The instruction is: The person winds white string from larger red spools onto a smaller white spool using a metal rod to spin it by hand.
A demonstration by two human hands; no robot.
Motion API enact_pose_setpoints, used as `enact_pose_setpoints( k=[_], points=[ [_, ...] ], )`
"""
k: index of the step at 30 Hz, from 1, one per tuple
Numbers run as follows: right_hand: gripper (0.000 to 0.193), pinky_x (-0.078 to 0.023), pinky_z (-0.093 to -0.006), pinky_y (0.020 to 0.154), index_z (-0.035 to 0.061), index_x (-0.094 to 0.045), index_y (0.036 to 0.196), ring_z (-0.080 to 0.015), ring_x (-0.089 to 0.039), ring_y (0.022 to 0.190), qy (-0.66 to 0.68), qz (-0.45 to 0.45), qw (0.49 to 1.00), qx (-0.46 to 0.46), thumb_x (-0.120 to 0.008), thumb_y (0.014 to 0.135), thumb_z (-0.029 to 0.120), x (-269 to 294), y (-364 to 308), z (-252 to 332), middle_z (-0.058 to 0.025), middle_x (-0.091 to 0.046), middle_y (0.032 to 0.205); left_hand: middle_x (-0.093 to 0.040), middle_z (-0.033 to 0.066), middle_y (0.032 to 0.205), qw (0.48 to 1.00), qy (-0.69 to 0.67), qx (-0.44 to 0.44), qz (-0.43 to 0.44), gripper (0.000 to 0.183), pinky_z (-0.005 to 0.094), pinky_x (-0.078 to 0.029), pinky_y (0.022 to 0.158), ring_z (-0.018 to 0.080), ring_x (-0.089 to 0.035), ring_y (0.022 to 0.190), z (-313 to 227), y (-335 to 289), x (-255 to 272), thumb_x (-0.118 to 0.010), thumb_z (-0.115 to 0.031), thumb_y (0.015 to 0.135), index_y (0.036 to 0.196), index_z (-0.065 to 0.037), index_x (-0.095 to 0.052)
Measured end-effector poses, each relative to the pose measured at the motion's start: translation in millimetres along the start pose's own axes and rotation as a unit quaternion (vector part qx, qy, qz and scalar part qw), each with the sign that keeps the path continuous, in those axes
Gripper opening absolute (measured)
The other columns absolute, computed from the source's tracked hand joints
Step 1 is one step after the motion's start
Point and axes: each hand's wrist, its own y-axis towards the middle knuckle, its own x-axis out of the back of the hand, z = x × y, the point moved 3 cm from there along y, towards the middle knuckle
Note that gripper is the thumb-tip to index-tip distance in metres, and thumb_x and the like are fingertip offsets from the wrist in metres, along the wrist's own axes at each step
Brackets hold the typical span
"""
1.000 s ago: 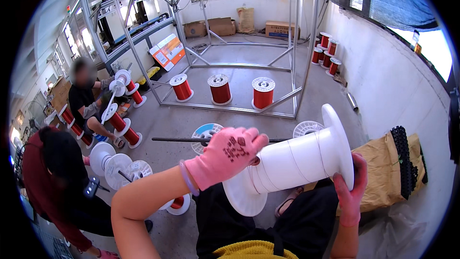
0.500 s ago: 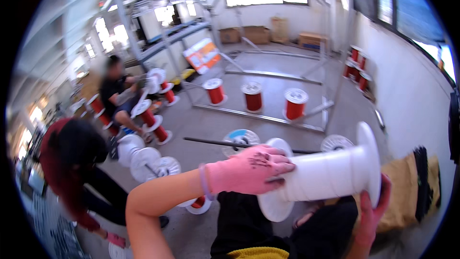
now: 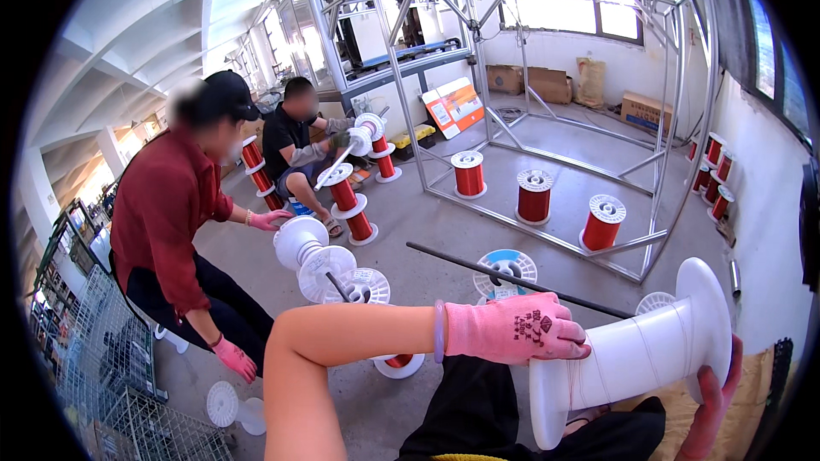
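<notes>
From far off, I saw a big white spool (image 3: 628,354) held over the knees (image 3: 636,431), tipped so its right end was higher than its left. I could not tell if it touched the knees. The left hand (image 3: 521,327), in a pink glove, had its fingers bent and close together, gripping the left rim; its thumb was hidden from me. The right hand (image 3: 716,393), pink too, was pinching the right rim, with its thumb on the inner side. A few thin strands of wire (image 3: 684,333) went round the white middle.

A long dark rod (image 3: 478,269) ran behind the left hand, over a white spool with a blue label (image 3: 504,259). Farther off, three red spools (image 3: 535,196) stood by a silver metal frame (image 3: 530,246). On the left, a co-worker in a red shirt (image 3: 166,213) leaned near some white spools (image 3: 299,239). A brown sack (image 3: 683,418) lay on the right.
</notes>
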Motion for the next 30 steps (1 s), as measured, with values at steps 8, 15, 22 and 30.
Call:
enact_pose_setpoints(
  k=[8,15,22,30],
  points=[
    [0.083,-0.031,-0.0396,0.105,0.0061,-0.041,0.137,-0.0272,-0.045,0.121,-0.011,-0.014,1.000,-0.021,-0.066,0.063,0.034,-14.7,-1.6,13.0,-0.0127,-0.049,0.125,-0.055,0.0052,0.119,0.998,-0.053,-0.022,-0.033,0.066,0.0403,-0.044,0.094,0.0255,-0.054,0.112,10.0,-3.9,6.4,-0.077,-0.008,0.066,0.128,-0.016,-0.055],
    [0.076,-0.036,-0.0332,0.102,0.0044,-0.038,0.142,-0.0217,-0.049,0.116,0.008,0.087,0.995,-0.052,-0.067,0.076,0.029,3.1,22.8,17.1,-0.0110,-0.050,0.130,-0.051,0.0149,0.125,0.978,-0.205,-0.009,0.031,0.047,0.0433,-0.046,0.092,0.0360,-0.053,0.114,20.8,5.5,3.0,-0.070,-0.006,0.070,0.115,-0.013,-0.057],
    [0.074,-0.037,-0.0327,0.101,-0.0014,-0.047,0.130,-0.0179,-0.050,0.114,0.072,0.315,0.945,0.049,-0.055,0.088,0.059,11.8,50.7,61.8,-0.0096,-0.055,0.123,-0.054,0.0139,0.125,0.985,-0.162,-0.050,-0.021,0.026,0.0399,-0.051,0.085,0.0338,-0.059,0.105,14.1,2.7,24.9,-0.068,-0.008,0.071,0.093,-0.005,-0.055],
    [0.031,-0.046,-0.0280,0.086,0.0049,-0.058,0.123,-0.0127,-0.059,0.094,-0.155,0.278,0.947,0.040,-0.045,0.099,0.020,30.1,82.3,112.4,-0.0039,-0.063,0.110,-0.059,0.0115,0.114,0.991,0.011,-0.130,0.032,0.021,0.0341,-0.055,0.079,0.0277,-0.063,0.100,-32.8,27.8,38.1,-0.065,-0.011,0.076,0.094,-0.008,-0.056]
  ],
)
